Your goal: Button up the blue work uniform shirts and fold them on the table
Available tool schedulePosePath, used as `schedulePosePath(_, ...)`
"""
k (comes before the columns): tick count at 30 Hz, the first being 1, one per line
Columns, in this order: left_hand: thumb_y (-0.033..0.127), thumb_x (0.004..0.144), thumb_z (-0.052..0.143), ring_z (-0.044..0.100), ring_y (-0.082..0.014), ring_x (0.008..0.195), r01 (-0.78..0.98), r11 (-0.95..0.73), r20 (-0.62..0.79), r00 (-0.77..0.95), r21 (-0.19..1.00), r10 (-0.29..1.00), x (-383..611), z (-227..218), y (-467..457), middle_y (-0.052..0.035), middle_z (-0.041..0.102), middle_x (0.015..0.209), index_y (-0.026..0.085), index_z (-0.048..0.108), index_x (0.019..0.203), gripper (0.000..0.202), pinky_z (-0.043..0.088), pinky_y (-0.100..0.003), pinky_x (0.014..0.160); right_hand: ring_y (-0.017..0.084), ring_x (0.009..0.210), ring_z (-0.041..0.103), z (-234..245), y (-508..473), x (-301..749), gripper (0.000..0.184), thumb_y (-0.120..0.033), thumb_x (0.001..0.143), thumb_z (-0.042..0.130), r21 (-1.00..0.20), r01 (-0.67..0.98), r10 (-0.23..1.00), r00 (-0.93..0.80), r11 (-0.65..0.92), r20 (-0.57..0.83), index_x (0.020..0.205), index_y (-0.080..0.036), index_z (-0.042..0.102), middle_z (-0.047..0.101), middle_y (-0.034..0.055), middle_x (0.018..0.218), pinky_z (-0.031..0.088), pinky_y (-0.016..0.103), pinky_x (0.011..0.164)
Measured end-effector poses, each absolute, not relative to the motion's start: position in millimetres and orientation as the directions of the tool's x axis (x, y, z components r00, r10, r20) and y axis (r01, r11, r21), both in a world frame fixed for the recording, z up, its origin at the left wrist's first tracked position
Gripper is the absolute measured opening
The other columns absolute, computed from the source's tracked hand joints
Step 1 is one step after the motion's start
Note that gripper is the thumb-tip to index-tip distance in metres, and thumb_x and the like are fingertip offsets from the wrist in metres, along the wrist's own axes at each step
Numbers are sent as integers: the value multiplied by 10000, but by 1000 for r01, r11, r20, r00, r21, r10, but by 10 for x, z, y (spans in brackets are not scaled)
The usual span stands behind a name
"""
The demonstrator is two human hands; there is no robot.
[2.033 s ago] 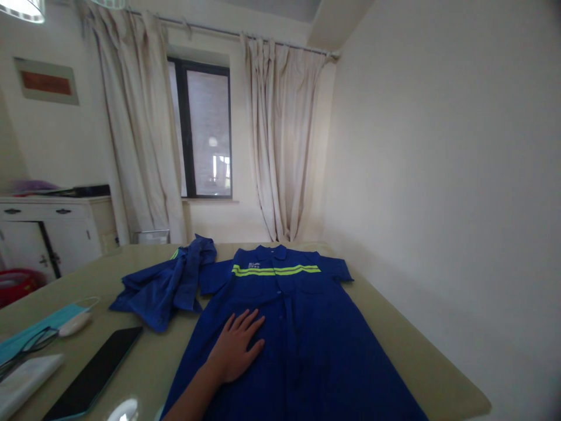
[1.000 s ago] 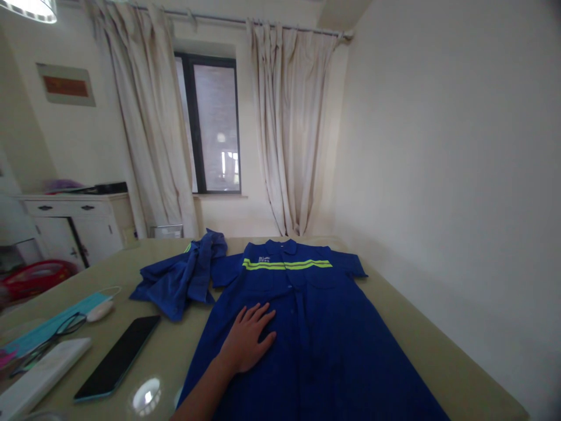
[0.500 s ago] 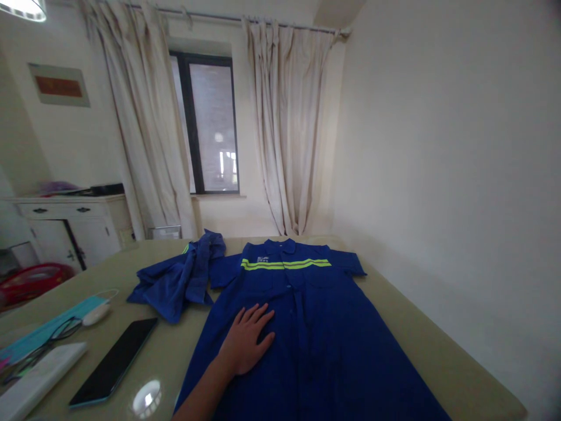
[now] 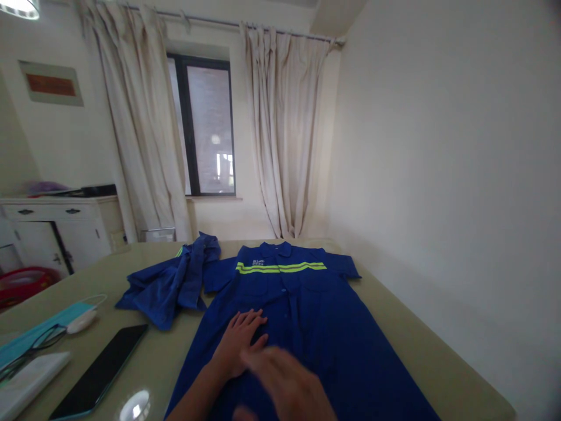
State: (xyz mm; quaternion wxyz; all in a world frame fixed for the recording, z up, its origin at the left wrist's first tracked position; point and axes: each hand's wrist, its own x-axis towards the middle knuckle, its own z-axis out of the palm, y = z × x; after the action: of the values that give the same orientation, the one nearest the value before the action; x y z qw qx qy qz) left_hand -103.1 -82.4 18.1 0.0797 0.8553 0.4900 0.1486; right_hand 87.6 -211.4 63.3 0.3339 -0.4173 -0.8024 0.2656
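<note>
A blue work shirt (image 4: 315,327) with a yellow-green reflective stripe lies spread flat, buttoned front up, on the table (image 4: 416,339). My left hand (image 4: 236,345) rests palm down on its left front, fingers stretched out. My right hand (image 4: 289,386) is over the shirt's lower middle, just right of the left hand; it is blurred by motion and its fingers do not show clearly. A second blue garment (image 4: 170,286) lies crumpled to the left of the shirt's sleeve.
Left of the shirt lie a dark phone (image 4: 99,374), a white mouse (image 4: 81,321), a light-blue face mask (image 4: 39,333), glasses (image 4: 30,348) and a white slab (image 4: 26,386). A white cabinet (image 4: 56,228), curtains and window stand behind; a wall runs along the right.
My right hand has come into view from below, over the shirt. My left hand stays flat on the shirt. The camera has shifted a little.
</note>
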Motion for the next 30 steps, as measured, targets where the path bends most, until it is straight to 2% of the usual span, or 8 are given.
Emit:
schedulePosePath(4, 354, 1041, 411, 578, -239, 1241, 848, -467, 231, 416, 251, 880, -959, 191, -844, -32, 661, 1329, 283, 622, 1298, 341, 426, -424, 1078, 362, 1317, 545, 553, -1580, 1069, 482, -283, 869, 593, -527, 832, 970, -55, 175, 235, 1346, -315, 654, 647, 87, 1366, 439, 557, 1094)
schedulePosePath(7, 228, 1035, 375, 619, -241, 1057, 892, -422, 274, 371, 159, 887, -902, 186, -915, -33, 699, 1136, 264, 678, 1110, 314, 475, -378, 906, 319, 1197, 623, 333, -1466, 1231, 459, -185, 866, 470, -545, 826, 962, 12, 145, 274, 1246, -253, 718, 695, 102, 1263, 470, 487, 1052)
schedulePosePath(10, 191, 1031, 366, 619, -241, 965, 908, -404, 356, 343, 112, 869, -885, 155, -1015, -36, 699, 1010, 248, 673, 1000, 314, 460, -372, 862, 262, 1106, 671, 159, -1453, 1392, 454, -178, 855, 390, -734, 642, 938, 66, 221, 340, 1123, -220, 754, 744, 86, 1129, 476, 414, 1045)
schedulePosePath(14, 199, 1043, 355, 613, -217, 877, 886, -419, 517, 269, 198, 813, -903, 101, -1191, -34, 682, 932, 244, 660, 972, 316, 460, -357, 843, 301, 1155, 652, 55, -1453, 1711, 458, -397, 805, 504, -952, 269, 878, 406, 149, 252, 1153, -191, 718, 726, 104, 1198, 483, 428, 1041)
schedulePosePath(20, 345, 1067, 328, 644, -198, 839, 735, -538, 673, 151, 414, 724, -918, 50, -1517, -34, 679, 891, 252, 652, 931, 364, 517, -314, 816, 289, 1077, 666, -13, -1589, 2124, 784, -457, 566, 716, -979, -102, 728, 683, 176, 60, 1305, -238, 574, 639, 87, 1323, 548, 381, 912)
schedulePosePath(23, 399, 1064, 322, 684, -189, 861, 661, -456, 580, 39, 596, 814, -961, -45, -1640, -39, 706, 905, 251, 636, 945, 368, 542, -270, 791, 313, 1049, 670, -9, -1745, 2210, 728, -456, 541, 725, -979, -136, 743, 669, 151, 22, 1229, -241, 618, 695, 90, 1190, 562, 386, 859)
schedulePosePath(25, 400, 1057, 315, 719, -197, 897, 678, -386, 427, 118, 625, 897, -1002, -94, -1705, -36, 737, 913, 265, 632, 941, 364, 548, -261, 787, 331, 1065, 669, 3, -1901, 2226, 606, -467, 590, 694, -992, -52, 833, 548, 116, 69, 1152, -243, 675, 721, 94, 1126, 559, 400, 871)
schedulePosePath(30, 418, 1013, 344, 758, -274, 935, 881, -328, -116, 386, 341, 915, -970, 188, -1860, -44, 784, 956, 305, 656, 1038, 333, 565, -360, 797, 292, 1039, 686, 196, -2317, 2088, 532, -529, 788, 626, -901, 417, 993, -40, 117, 110, 1247, -270, 700, 726, 79, 1132, 560, 382, 887)
